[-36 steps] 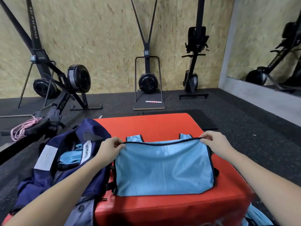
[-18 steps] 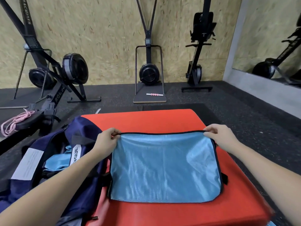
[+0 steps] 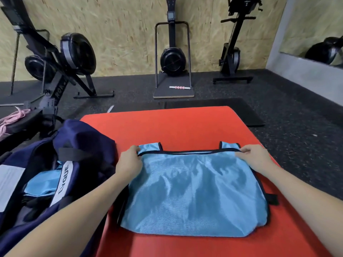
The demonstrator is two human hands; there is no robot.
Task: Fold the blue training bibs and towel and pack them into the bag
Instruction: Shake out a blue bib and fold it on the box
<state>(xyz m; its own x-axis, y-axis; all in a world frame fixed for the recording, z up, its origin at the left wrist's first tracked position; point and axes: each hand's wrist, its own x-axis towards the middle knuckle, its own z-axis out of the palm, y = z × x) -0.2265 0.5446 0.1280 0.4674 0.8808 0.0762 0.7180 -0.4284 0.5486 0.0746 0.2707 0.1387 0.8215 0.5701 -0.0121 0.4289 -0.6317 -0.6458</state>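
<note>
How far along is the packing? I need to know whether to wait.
Done: blue fabric already lies inside the open navy bag. In hand: the left hand and right hand pinch the far edge of a bib, folded over on the red mat. Left: finishing this fold and packing it; no towel is identifiable.

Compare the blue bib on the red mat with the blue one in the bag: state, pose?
The bib on the mat lies spread flat, folded once; the bib in the bag is bundled and mostly hidden. The left hand and right hand pinch the mat bib's far corners; nothing touches the bagged one. Both are the same shiny light blue.
</note>
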